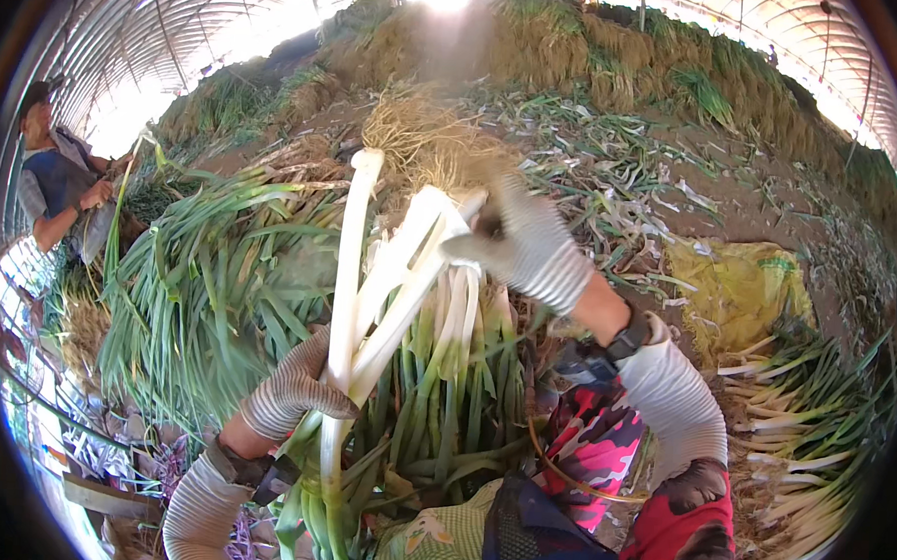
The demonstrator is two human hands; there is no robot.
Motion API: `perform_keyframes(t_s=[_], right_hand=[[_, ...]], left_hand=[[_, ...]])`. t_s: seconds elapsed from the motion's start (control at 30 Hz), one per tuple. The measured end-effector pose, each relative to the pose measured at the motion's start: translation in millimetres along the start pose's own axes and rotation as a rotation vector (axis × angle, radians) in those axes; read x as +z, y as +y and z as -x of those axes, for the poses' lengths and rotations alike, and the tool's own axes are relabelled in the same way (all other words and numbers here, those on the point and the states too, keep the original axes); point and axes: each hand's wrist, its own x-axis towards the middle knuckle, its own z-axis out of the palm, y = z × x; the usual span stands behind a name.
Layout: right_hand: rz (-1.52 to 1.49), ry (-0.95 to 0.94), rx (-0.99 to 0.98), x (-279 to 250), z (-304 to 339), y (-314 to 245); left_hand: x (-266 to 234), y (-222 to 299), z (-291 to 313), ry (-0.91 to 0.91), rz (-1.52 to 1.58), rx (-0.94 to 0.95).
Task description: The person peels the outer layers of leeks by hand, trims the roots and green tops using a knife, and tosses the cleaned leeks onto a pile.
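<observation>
Both hands wear striped grey-white knit gloves. My left hand (304, 379) is closed around several thick green onions (347, 276), their white stalks pointing up and away and their green leaves hanging down near my lap. At the top of the bunch, my right hand (530, 239) is beside the white ends, its thumb stretched toward the stalks. Motion smears its fingers, so whether it grips a stalk or a peel is unclear. Behind the held stalks, tan stringy roots (415, 128) spread out. More green onions (450, 350) lie below and between my hands, white ends away from me.
A heap of leafy green onions (208, 280) lies on the left. Peeled onions (802, 446) lie in a row at right, near a yellow sack (743, 293). Leaf scraps (613, 177) litter the ground before a tall onion pile (539, 44). Another person (63, 173) is at far left.
</observation>
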Motion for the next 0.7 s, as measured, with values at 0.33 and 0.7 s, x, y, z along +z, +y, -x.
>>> perform_keyframes(t_s=[0.33,0.7], right_hand=[[0.543,0.479,0.129,-81.1,-46.8,118.2],[-0.924,-0.175,0.009,-1.1,-19.4,-2.3]], left_hand=[[-8.7,6.9,7.1,-0.021,0.18,0.001],[-18.3,12.7,3.8,-0.093,0.216,0.07]])
